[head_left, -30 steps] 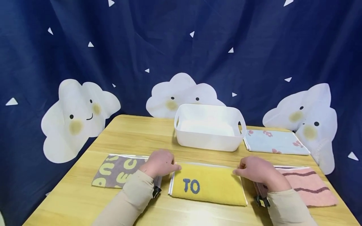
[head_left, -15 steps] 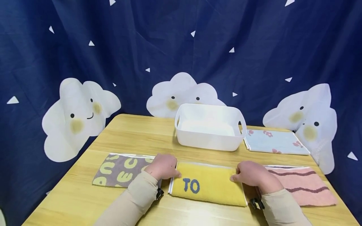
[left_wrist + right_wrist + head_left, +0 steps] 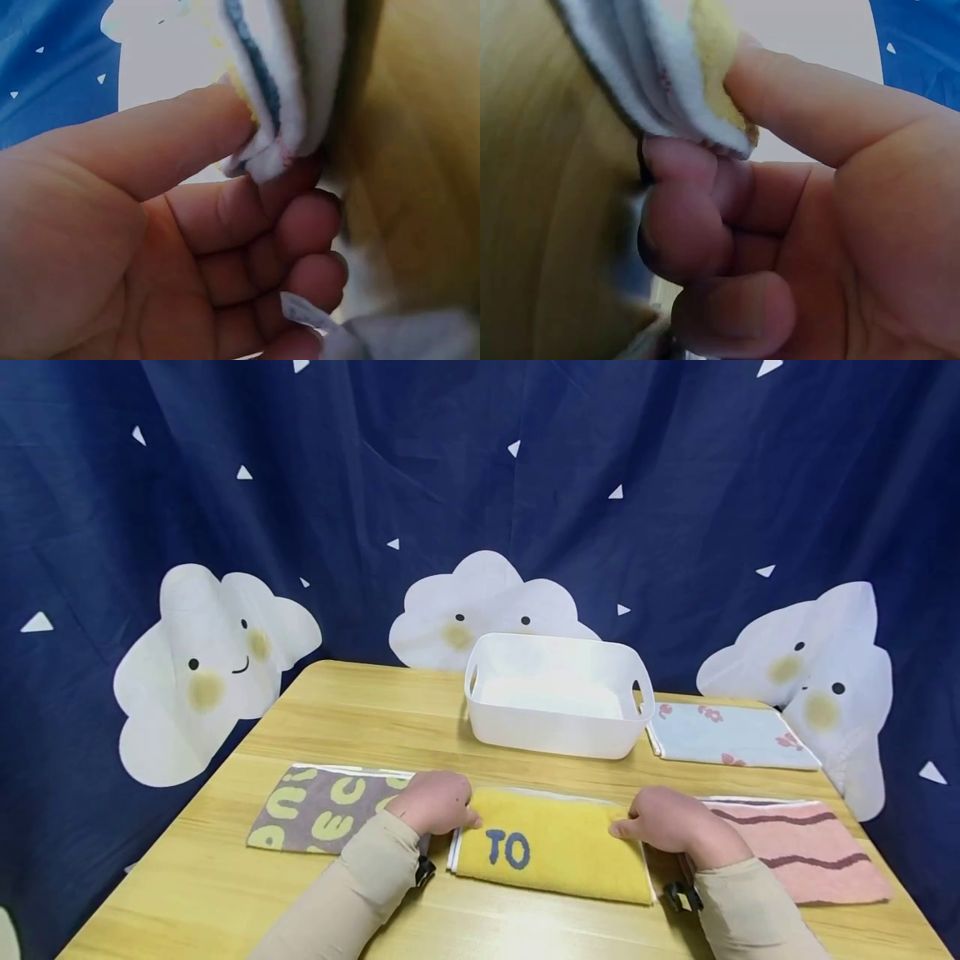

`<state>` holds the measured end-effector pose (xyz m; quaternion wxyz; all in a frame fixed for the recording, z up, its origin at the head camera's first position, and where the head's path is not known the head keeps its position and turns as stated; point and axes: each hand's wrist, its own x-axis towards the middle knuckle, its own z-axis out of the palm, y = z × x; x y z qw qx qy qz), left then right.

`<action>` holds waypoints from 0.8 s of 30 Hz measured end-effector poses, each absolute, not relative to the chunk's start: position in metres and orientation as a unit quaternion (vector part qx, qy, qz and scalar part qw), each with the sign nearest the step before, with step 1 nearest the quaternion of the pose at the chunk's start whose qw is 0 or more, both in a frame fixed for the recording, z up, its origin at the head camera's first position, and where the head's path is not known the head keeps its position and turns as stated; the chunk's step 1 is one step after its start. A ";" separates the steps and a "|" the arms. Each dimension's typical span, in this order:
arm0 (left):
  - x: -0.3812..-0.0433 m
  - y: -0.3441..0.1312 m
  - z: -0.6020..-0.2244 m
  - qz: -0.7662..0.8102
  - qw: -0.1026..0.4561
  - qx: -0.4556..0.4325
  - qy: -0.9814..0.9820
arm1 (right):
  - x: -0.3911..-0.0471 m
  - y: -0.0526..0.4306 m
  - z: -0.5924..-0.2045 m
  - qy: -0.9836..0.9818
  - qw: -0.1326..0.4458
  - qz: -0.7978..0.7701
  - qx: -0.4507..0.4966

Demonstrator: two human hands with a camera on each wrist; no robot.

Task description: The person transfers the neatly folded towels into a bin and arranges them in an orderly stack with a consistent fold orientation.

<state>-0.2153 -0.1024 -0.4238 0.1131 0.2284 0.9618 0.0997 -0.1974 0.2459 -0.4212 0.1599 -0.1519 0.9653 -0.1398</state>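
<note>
A folded yellow towel [image 3: 555,847] with blue letters "TO" lies on the wooden table in front of me. My left hand [image 3: 437,806] pinches its left edge; in the left wrist view the thumb is on top and the index finger under the layered white hem [image 3: 289,112]. At the opposite edge my right hand [image 3: 667,821] pinches the towel the same way. The right wrist view shows the folded layers [image 3: 667,82] between thumb and curled fingers. Both thumbs lie on the yellow face. The undersides of the hands are hidden in the head view.
Behind the towel stands a white plastic basket [image 3: 555,731] with cut-out handles. To the left lies a folded grey-brown towel [image 3: 330,806] with yellow letters. A pink striped towel [image 3: 817,852] lies right, a light blue flowered one [image 3: 735,735] behind it. A dark blue curtain [image 3: 450,460] hangs behind.
Both hands have come down and nearer along the yellow towel's side edges, and their fingers have closed on it. The towel itself stays in place on the table.
</note>
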 end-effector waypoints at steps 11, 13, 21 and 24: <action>-0.223 -0.104 -0.429 0.092 0.106 0.243 0.960 | -0.202 0.249 -0.423 0.945 0.164 -0.200 -0.198; -0.225 -0.106 -0.429 0.106 0.105 0.240 0.959 | -0.203 0.252 -0.422 0.947 0.154 -0.204 -0.196; -0.234 -0.112 -0.423 0.191 0.050 0.220 0.955 | -0.209 0.259 -0.412 0.956 0.078 -0.218 -0.181; -0.236 -0.113 -0.418 0.216 0.029 0.205 0.954 | -0.211 0.260 -0.411 0.956 0.043 -0.231 -0.175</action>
